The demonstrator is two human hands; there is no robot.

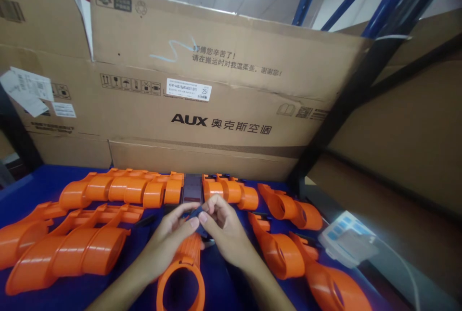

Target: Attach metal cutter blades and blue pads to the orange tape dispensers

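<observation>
Both hands meet at the middle of the blue work surface. With thumb and fingers, my left hand [169, 239] pinches a small dark blue piece [197, 213], whose exact kind I cannot make out. My right hand [225, 234] is closed on the same piece from the other side, thumb on top. Just below the fingers lies an orange plastic part [190, 249] with a ribbed stem and a large round ring facing me. Whether the dark piece touches that stem is hidden by the fingers. A thin, pale tip shows under my right hand.
Rows of orange ring-shaped parts [88, 251] lie to the left, with more orange parts [283, 253] on the right. Behind my hands stands a dark box [192, 187]. A large cardboard carton [224, 104] walls the back. At right are a white corded device [348, 239] and a rack post [335, 109].
</observation>
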